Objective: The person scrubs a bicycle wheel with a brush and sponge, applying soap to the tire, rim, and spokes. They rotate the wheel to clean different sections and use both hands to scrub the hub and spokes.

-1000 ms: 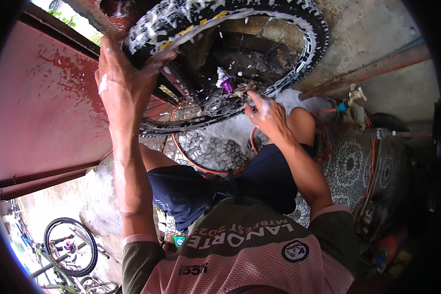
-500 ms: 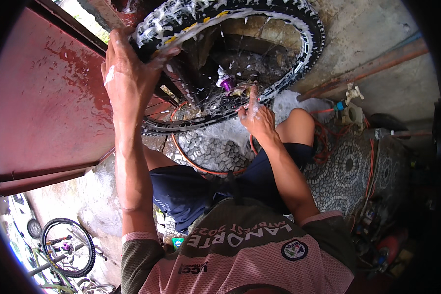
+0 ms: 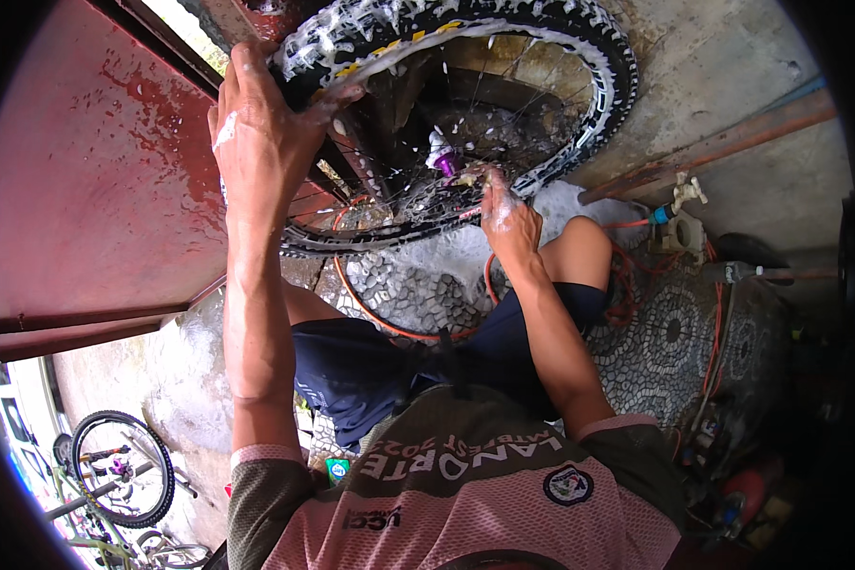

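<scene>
A bicycle wheel (image 3: 606,95) with a knobby black tire and yellow markings stands tilted before me, streaked with white soap foam. My left hand (image 3: 268,133) is closed around the tire at its left side, thumb on the inner side, with foam on the back of the hand. Among the spokes sits a purple hub (image 3: 447,165), with a clump of foam on its end. Just right of the hub, my right hand (image 3: 511,220) reaches over the near rim with its fingers curled in. Whatever lies between those fingers is too small and blurred to name.
At left stands a wet red metal panel (image 3: 95,199). An orange hose (image 3: 389,330) loops over the foamy pebble-mosaic floor (image 3: 427,294). A tap (image 3: 689,190) and rusty pipe (image 3: 712,152) are at right. A bicycle (image 3: 114,475) stands at lower left.
The wheel and my left hand have shifted slightly right in view. My right hand has moved a little right, and its forefinger, stretched out before, is now bent.
</scene>
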